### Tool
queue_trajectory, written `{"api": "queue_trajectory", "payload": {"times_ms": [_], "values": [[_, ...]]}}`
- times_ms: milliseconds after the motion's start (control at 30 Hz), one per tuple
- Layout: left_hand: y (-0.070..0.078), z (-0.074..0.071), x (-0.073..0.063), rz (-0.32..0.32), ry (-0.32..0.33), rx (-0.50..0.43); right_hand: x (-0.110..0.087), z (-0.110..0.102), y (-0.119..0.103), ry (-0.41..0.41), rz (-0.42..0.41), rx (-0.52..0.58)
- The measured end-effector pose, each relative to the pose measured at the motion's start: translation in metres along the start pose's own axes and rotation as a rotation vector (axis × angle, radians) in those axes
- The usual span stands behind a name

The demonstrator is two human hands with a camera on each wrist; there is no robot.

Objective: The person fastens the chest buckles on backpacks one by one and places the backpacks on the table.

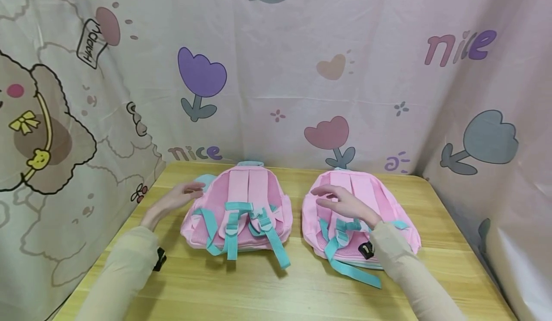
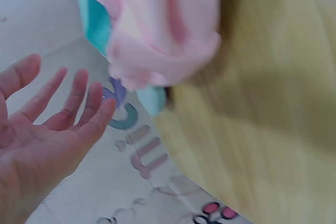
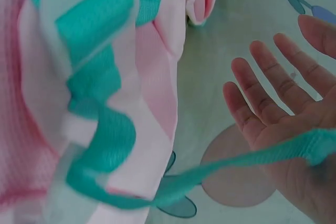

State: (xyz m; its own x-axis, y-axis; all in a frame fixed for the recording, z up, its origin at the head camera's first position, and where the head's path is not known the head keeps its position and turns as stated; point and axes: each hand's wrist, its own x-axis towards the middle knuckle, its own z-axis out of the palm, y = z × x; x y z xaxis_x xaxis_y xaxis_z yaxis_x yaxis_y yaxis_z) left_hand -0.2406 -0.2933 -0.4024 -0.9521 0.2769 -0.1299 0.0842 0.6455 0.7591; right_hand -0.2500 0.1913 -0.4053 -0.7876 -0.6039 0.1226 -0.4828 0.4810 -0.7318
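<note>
Two pink backpacks with teal straps lie side by side on the wooden table, their shoulder-strap sides facing up. My left hand [image 1: 178, 197] is at the upper left side of the left backpack [image 1: 258, 187], fingers spread and relaxed, holding nothing. Over the right backpack [image 1: 364, 189] hovers my right hand [image 1: 342, 203], its fingers loosely extended. In the right wrist view a teal strap [image 3: 210, 174] crosses in front of that palm, and no fingers curl round it. The left wrist view has the left palm beside the pink fabric [image 2: 168, 51] of a backpack.
The light wood table [image 1: 267, 292] reaches back to a printed curtain [image 1: 276, 72] with tulips and lettering, which also hangs along both sides. Loose teal strap ends [image 1: 278, 249] trail toward the table's front. A black band [image 1: 159, 258] sits at my left wrist.
</note>
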Motion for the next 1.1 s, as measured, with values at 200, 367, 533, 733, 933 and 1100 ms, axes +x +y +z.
{"api": "queue_trajectory", "payload": {"times_ms": [200, 367, 533, 733, 933, 1100], "values": [[0.026, 0.009, 0.010, 0.086, -0.004, 0.029, 0.012, 0.013, -0.003, -0.031, -0.017, -0.007], [0.044, 0.020, 0.020, 0.128, -0.017, 0.067, 0.024, 0.024, -0.009, -0.069, -0.031, 0.009], [0.056, 0.035, 0.030, 0.143, -0.048, 0.081, 0.035, 0.037, -0.014, -0.098, -0.061, -0.001], [0.068, 0.056, 0.041, 0.164, -0.080, 0.110, 0.050, 0.057, -0.015, -0.134, -0.052, 0.035], [0.074, 0.068, 0.045, 0.139, -0.112, 0.148, 0.062, 0.077, -0.018, -0.133, -0.045, 0.089], [0.073, 0.070, 0.044, 0.156, -0.173, 0.136, 0.071, 0.092, -0.019, -0.086, -0.022, 0.066]]}}
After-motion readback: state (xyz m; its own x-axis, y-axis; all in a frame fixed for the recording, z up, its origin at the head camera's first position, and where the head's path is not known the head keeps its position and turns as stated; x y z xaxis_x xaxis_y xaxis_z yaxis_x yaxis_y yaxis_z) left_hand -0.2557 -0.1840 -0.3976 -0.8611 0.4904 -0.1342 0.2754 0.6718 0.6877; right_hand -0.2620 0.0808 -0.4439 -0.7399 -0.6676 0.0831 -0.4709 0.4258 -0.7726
